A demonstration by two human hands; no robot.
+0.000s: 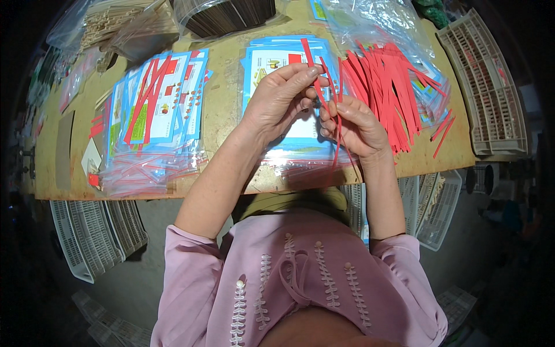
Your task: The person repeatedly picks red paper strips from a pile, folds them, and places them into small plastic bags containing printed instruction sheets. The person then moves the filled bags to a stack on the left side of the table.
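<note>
Thin red strips (307,53) are pinched between thumb and fingers of my left hand (280,99). My right hand (359,124) is closed on the lower part of the strips, whose ends hang below its fingers. Both hands are close together above a stack of printed cards in clear zip bags (295,141). Just right of my right hand lies a big loose pile of red strips (390,92). To the left, a second stack of bagged cards (179,124) has several red strips lying across its top. How many strips I hold cannot be made out.
At the table's back are bundled wooden sticks (110,20) and a bag of dark flat pieces (228,17). A beige plastic crate (485,87) stands at the right edge. White crates (95,237) sit below the front edge. A brown strip of board (65,150) lies far left.
</note>
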